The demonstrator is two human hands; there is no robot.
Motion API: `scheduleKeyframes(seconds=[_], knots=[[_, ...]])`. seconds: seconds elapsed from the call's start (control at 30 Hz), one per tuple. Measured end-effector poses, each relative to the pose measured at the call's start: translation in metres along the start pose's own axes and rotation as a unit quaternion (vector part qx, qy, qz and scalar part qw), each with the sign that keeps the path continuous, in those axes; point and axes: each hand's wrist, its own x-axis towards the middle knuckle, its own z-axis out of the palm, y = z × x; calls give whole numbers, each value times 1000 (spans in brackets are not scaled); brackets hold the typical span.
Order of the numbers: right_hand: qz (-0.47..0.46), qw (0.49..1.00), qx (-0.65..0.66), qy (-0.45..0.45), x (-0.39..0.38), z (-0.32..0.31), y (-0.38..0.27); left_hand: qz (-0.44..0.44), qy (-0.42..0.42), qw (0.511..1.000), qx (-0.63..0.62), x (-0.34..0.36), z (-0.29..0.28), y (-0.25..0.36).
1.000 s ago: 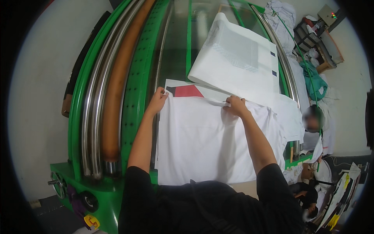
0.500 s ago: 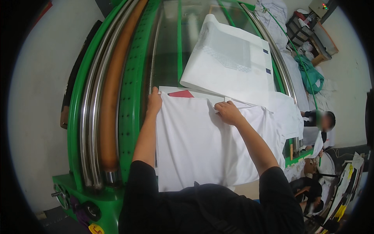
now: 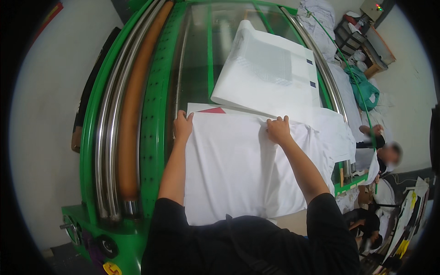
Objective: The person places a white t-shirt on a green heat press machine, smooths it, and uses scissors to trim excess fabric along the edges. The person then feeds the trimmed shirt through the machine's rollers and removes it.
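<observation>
A large white cloth lies spread in front of me on the machine's bed. My left hand pinches its far left corner, fingers closed on the fabric. Along the same far edge my right hand grips the cloth, which creases downward from it. Just beyond that edge, a white paper sheet with a red printed patch shows from under the cloth. Farther off, a big white sheet of paper with a pale grey print lies with its left side curled over.
To the left run an orange-brown roller and shiny metal bars in a green frame. Another metal bar borders the right. A co-worker is beyond it, another person lower down. White fabric piles sit behind.
My right hand has shifted right along the cloth's far edge, and the edge between my hands looks straighter and flatter. The co-worker at the right has raised a hand.
</observation>
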Motion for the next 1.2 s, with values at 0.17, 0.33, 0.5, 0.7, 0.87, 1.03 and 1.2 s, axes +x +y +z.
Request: scheduleKeyframes(seconds=[0.17,0.33,0.5,0.7,0.87,1.03,1.2], knots=[[32,999,26,-16,-3,6,-4,-44,68,997,-11,-133,-56,-36],[32,998,28,-49,1,-4,-3,-124,-31,989,73,-332,-99,-56],[-63,995,69,19,43,-24,-56,-138,25,983,120,-407,-99,-60],[-207,904,372,30,151,-47,-191,-171,-8,980,102,-406,-101,-58],[-142,921,362,32,187,-44,-250,-183,16,977,-110,-393,-98,-53],[-95,945,285,-127,196,-62,-255,-238,6,964,-120,-407,-106,-63],[-188,954,224,72,185,-67,-253,-209,-87,969,-98,-408,-130,-70]])
